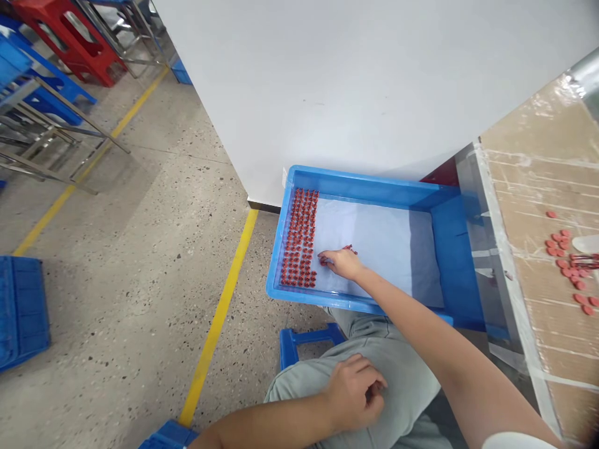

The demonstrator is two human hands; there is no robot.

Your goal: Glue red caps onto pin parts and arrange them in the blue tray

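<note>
My right hand (344, 263) reaches into a blue plastic tray (365, 176), its fingers pinched on small red parts (324, 261). More of the red parts (350, 249) show just behind the hand; its palm side is hidden. Left of my fingers, small dark-red parts (299, 237) stand in close rows along the tray's left end, on a pale liner sheet (374, 231). My left hand (356, 391) rests on my lap with its fingers loosely curled, and nothing shows in it.
On the right, a cardboard-covered table (538, 249) bears round red pieces (556, 243) and a bundle of thin red parts (584, 261). A white panel (350, 81) stands behind the tray. Blue crates (23, 312), a red stool (75, 37) and metal frames (51, 118) are on the left.
</note>
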